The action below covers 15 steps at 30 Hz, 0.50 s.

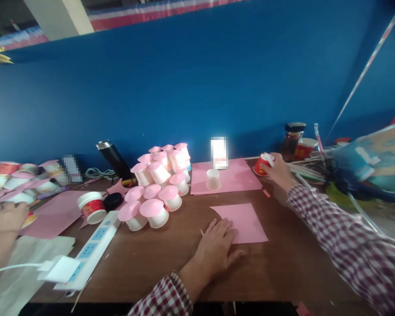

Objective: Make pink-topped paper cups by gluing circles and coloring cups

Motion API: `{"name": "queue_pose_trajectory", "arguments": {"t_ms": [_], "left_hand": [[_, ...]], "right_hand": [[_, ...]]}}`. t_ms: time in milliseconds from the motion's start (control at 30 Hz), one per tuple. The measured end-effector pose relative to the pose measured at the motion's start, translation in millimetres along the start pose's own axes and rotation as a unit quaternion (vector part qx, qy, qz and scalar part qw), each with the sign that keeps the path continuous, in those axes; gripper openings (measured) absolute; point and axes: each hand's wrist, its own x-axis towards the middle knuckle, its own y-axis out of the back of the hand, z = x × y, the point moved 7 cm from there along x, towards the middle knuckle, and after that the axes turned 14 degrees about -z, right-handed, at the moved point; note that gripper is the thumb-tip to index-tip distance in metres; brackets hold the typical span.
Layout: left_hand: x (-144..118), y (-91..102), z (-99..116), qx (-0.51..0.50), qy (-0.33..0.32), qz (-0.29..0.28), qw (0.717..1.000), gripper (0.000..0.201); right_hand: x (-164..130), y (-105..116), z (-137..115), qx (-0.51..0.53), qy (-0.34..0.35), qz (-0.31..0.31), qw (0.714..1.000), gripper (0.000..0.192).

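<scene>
My left hand (217, 243) lies flat with its fingers stretched out, over the left edge of a pink paper sheet (250, 224) on the table. One corner of that sheet is cut in a curve. Farther off to the right, my right hand (278, 169) has its fingers closed around the top of a small red paper cup (260, 166), which has something white at its top. Between the hands and the blue wall, a white paper cup (213, 180) stands upside down on larger pink paper (233, 169).
Several white cups with pink paper cone tops (154, 213) cluster left of centre. Nearby are a black flask (113, 160), a red-and-white cup (92, 207) and a power strip (92, 250). A co-worker's hand (11, 217) is at far left. A dark-lidded jar (292, 140) stands back right.
</scene>
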Motion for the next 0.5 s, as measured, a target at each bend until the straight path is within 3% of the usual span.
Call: {"name": "queue_pose_trajectory", "arguments": {"t_ms": [67,133,333,400,500], "left_hand": [[-0.2,0.0,-1.4,0.003,0.006,0.002,1.0,0.052],[-0.9,1.1,-2.1,0.005,0.012,0.007,1.0,0.051],[-2.6,8.0,-1.8,-0.005,0.032,0.034,0.999,0.05],[-2.5,9.4,-2.0,-0.002,0.043,0.041,0.998,0.05],[-1.8,9.5,0.4,0.004,0.035,0.039,0.999,0.05]], "right_hand": [[-13.3,12.4,-10.3,0.051,0.012,0.039,0.998,0.061],[-36.5,20.1,-28.4,0.111,0.05,0.036,0.992,0.065],[-136.7,-1.7,-89.6,0.222,0.156,-0.199,0.942,0.048],[-156.9,-10.5,-96.9,0.244,0.153,-0.237,0.928,0.048],[-164.9,-19.5,-99.2,0.23,0.151,-0.255,0.927,0.049]]}}
